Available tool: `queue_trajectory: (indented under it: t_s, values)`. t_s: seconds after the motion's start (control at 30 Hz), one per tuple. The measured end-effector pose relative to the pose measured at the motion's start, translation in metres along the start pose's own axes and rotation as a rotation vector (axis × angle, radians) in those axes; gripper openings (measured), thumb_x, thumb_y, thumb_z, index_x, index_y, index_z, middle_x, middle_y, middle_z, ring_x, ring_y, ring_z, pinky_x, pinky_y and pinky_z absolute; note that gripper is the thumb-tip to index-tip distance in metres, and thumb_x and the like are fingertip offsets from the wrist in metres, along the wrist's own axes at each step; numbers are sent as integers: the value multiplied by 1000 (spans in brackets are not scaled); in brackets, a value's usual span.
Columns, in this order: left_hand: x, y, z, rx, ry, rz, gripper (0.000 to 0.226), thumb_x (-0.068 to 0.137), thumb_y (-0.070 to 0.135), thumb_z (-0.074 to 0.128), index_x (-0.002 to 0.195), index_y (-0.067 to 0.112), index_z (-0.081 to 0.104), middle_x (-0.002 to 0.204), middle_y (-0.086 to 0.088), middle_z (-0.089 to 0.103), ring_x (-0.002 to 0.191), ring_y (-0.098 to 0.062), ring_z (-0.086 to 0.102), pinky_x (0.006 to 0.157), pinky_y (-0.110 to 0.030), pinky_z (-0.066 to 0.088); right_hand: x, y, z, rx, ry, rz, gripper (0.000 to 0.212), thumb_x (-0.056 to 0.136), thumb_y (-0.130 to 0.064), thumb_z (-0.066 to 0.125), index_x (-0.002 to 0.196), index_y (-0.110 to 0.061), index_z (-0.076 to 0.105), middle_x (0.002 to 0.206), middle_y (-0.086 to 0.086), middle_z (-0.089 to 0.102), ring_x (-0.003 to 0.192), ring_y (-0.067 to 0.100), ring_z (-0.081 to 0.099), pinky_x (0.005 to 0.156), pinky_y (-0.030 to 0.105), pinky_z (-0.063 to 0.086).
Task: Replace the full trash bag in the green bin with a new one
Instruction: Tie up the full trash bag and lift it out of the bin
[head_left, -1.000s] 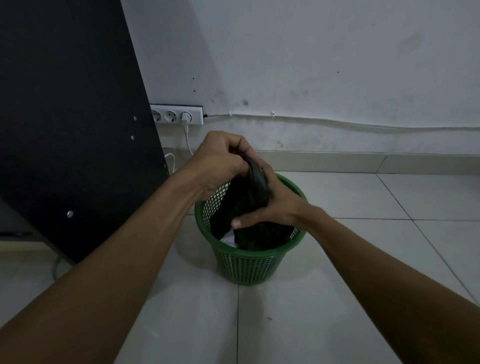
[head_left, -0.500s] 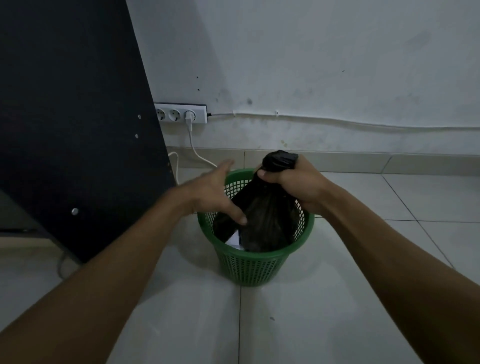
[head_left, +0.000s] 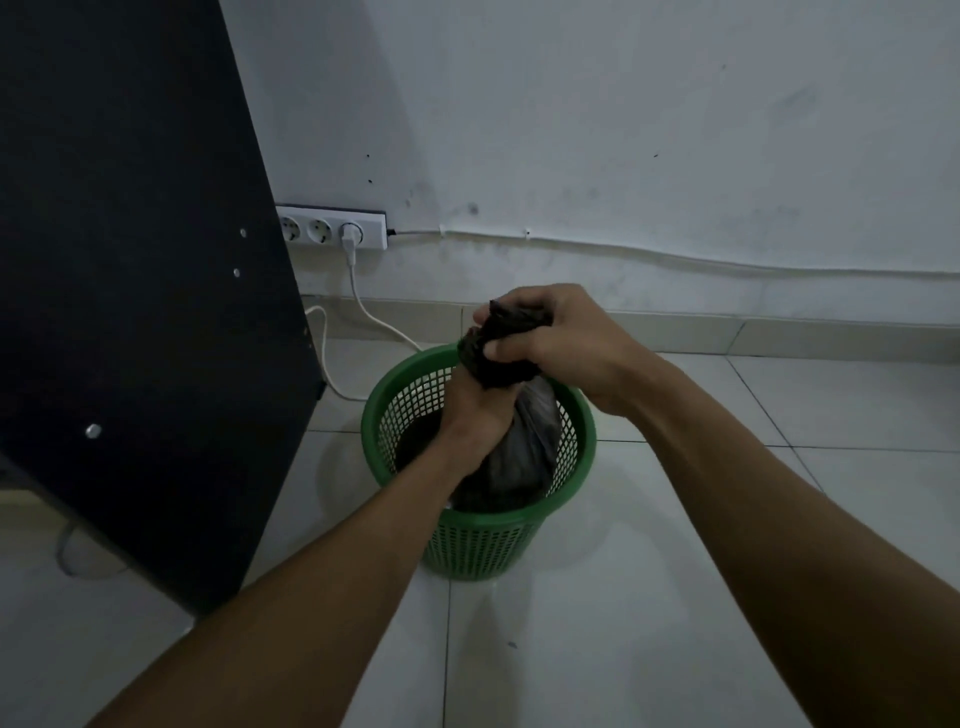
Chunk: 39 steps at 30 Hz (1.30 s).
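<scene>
Above the bin (head_left: 478, 525), right hand (head_left: 561, 343) clamps the bag (head_left: 524, 447) neck at twelve o'clock; left hand (head_left: 475, 410) grips just below, bag hanging upright.

The left hand (head_left: 475, 410) covers the lower neck of the black trash bag (head_left: 524, 457), and its fingertips cannot be seen. The green bin (head_left: 483, 540) hides the bag's bottom. At nine o'clock the dark panel (head_left: 130, 260) runs off the frame, covering the power strip's (head_left: 332, 228) left end.
</scene>
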<state>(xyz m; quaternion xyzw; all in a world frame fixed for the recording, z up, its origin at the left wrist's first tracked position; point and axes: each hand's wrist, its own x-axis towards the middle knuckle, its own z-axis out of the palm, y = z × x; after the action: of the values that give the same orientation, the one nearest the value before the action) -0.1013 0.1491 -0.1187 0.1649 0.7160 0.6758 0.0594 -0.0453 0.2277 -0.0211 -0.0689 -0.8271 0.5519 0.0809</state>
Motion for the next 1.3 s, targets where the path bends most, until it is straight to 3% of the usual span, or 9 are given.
queue_trajectory:
  t_s: [0.13, 0.3, 0.47, 0.6, 0.77, 0.93, 1.03, 1.17, 1.3]
  values:
    - [6, -4, -12, 11, 46, -105, 28, 93, 14, 56, 119, 20, 62, 115, -5, 66, 107, -22, 61, 94, -41, 51, -4, 17, -19, -82, 132, 83, 58, 65, 9, 59, 118, -12, 62, 90, 9, 60, 75, 21, 61, 63, 33, 56]
    - [5, 4, -25, -49, 28, -240, 26, 97, 22, 53, 121, 13, 58, 114, -4, 63, 105, -21, 59, 93, -36, 48, -9, 73, -14, -457, 244, 479, 48, 82, -11, 61, 128, -6, 50, 122, 18, 56, 106, 34, 57, 90, 45, 53]
    - [-4, 9, -30, -23, -22, -275, 20, 97, 11, 52, 109, 4, 65, 102, -11, 67, 95, -23, 63, 83, -33, 51, -28, 85, -3, -574, 184, 539, 32, 82, -11, 58, 112, -8, 48, 103, 15, 53, 81, 34, 63, 62, 46, 60]
    - [-10, 15, -28, 27, -61, -263, 22, 94, 4, 52, 77, 9, 65, 82, -7, 65, 80, -21, 60, 75, -30, 50, -45, 65, -12, -616, -37, 718, 22, 82, -9, 66, 91, 2, 50, 75, 20, 68, 53, 28, 70, 50, 34, 59]
    - [-20, 24, -27, 74, -175, -238, 19, 90, -1, 52, 77, 4, 64, 80, -10, 63, 74, -18, 59, 68, -26, 48, -69, 54, -19, -715, -398, 978, 46, 83, -26, 72, 106, 8, 53, 76, 23, 69, 53, 26, 71, 47, 26, 56]
    - [-23, 37, -24, -36, -180, -327, 19, 87, -10, 42, 86, 0, 58, 77, -14, 61, 70, -30, 62, 74, -40, 56, -85, 48, -21, -721, -528, 1104, 54, 86, -43, 66, 104, 7, 56, 82, 21, 72, 59, 27, 72, 55, 26, 57]
    - [-28, 45, -17, -238, -115, -421, 21, 85, -14, 33, 86, -2, 50, 65, -10, 55, 48, -23, 52, 56, -37, 56, -91, 33, -23, -787, -481, 999, 59, 83, -44, 70, 109, 6, 55, 75, 17, 66, 63, 27, 69, 67, 31, 58]
    - [-32, 51, -17, -209, -134, -414, 18, 88, -5, 36, 97, -1, 50, 37, 5, 47, 35, -11, 34, 48, -25, 38, -79, 22, -33, -866, -158, 553, 67, 63, -42, 85, 111, -7, 53, 88, 10, 60, 81, 26, 66, 75, 39, 58]
    - [-30, 58, -26, -115, -217, -324, 23, 95, 17, 46, 77, 6, 53, 50, 0, 52, 32, -7, 30, 43, -20, 29, -70, 20, -25, -302, -218, 299, 75, 67, -19, 79, 134, -19, 46, 113, 3, 60, 102, 19, 58, 81, 28, 49]
